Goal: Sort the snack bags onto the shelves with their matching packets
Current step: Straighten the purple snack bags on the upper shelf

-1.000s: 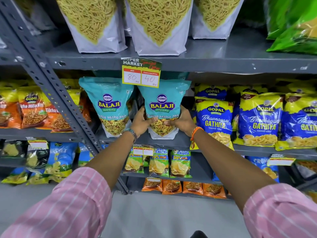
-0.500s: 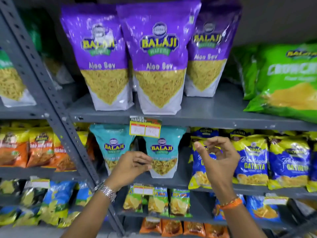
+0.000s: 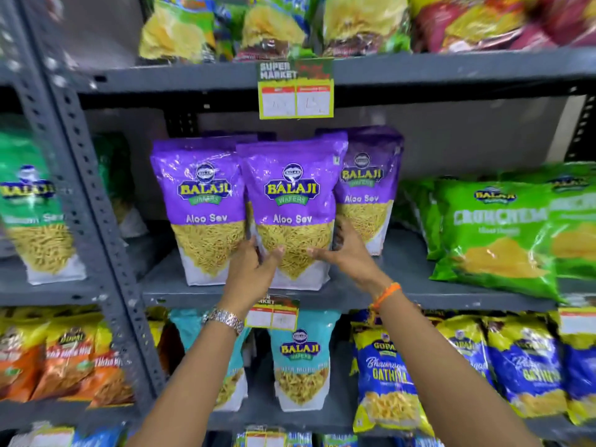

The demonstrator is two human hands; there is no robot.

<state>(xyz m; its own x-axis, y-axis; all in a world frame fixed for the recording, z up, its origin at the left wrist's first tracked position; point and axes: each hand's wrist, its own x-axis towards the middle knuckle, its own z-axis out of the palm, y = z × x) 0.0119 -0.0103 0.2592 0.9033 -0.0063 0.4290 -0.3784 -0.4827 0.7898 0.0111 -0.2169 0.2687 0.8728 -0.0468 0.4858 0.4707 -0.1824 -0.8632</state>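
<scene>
Three purple Balaji Aloo Sev bags stand upright on a grey metal shelf (image 3: 403, 262). The middle purple bag (image 3: 292, 201) stands in front of the left one (image 3: 201, 204) and the right one (image 3: 367, 185). My left hand (image 3: 253, 269) grips its lower left edge, thumb across the front. My right hand (image 3: 346, 250) holds its lower right edge, fingers behind it. One shelf down stands a teal Balaji bag (image 3: 300, 359), with a second teal bag (image 3: 190, 327) mostly hidden behind my left forearm.
Green Crunchem bags (image 3: 493, 233) lie to the right on the same shelf. A perforated grey upright (image 3: 96, 221) stands at the left. Blue Gopal Gathiya bags (image 3: 387, 379) fill the lower right, orange Gopal bags (image 3: 71, 362) the lower left. A price tag (image 3: 295, 91) hangs above.
Both hands let go of the teal bag on the lower shelf, rose one shelf, and closed on the middle purple Aloo Sev bag. The view tilted upward.
</scene>
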